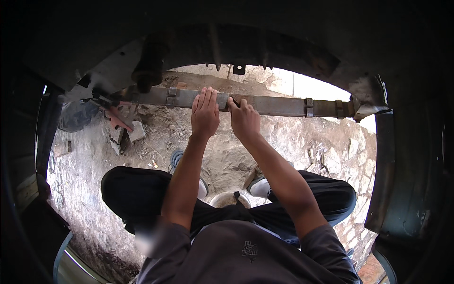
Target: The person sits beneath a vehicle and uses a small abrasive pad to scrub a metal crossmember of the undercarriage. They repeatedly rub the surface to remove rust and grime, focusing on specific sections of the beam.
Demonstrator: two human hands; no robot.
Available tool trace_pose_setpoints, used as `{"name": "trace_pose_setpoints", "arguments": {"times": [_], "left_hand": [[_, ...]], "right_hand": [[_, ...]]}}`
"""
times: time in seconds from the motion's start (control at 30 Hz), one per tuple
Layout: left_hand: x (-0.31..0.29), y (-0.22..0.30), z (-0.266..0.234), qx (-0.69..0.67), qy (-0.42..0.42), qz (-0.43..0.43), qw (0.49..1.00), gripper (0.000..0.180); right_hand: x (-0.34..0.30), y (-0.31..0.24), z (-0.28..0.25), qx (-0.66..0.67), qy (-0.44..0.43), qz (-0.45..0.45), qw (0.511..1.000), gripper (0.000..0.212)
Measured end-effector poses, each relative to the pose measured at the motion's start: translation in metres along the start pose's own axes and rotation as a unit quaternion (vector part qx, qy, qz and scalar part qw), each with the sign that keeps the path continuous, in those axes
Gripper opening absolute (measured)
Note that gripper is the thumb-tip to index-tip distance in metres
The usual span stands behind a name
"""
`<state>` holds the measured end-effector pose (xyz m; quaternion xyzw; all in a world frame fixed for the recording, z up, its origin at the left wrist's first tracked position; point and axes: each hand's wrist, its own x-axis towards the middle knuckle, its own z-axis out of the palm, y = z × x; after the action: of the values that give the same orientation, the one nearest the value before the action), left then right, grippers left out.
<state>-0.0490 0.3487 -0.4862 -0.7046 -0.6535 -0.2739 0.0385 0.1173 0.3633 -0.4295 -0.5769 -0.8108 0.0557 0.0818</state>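
A long metal leaf spring (283, 106) runs across in front of me, with metal clips (309, 108) wrapped round it. My left hand (205, 111) lies flat on the spring left of its middle, its fingers stretched out and pointing away from me. Close beside it, my right hand (244, 118) bears on the spring with its fingers bent. A small dark patch shows by the right fingertips; whether it is a held object or a shadow I cannot tell.
Dark vehicle bodywork (402, 156) arches around and above me. At the left, a reddish metal stand (117, 118) stands by a broken block (136, 131). My bent legs (137, 189) straddle rough, dusty ground (227, 163), and a round pale seat (229, 199) shows beneath me.
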Motion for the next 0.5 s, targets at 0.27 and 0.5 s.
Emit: {"name": "trace_pose_setpoints", "arguments": {"times": [0.27, 0.5], "left_hand": [[-0.011, 0.006, -0.001, 0.017, -0.012, -0.007, 1.000, 0.058], [-0.020, 0.010, -0.004, 0.001, -0.018, -0.006, 1.000, 0.059]], "right_hand": [[-0.019, -0.003, -0.005, -0.002, -0.007, -0.003, 1.000, 0.040], [0.005, -0.006, -0.003, -0.002, -0.009, -0.001, 1.000, 0.041]]}}
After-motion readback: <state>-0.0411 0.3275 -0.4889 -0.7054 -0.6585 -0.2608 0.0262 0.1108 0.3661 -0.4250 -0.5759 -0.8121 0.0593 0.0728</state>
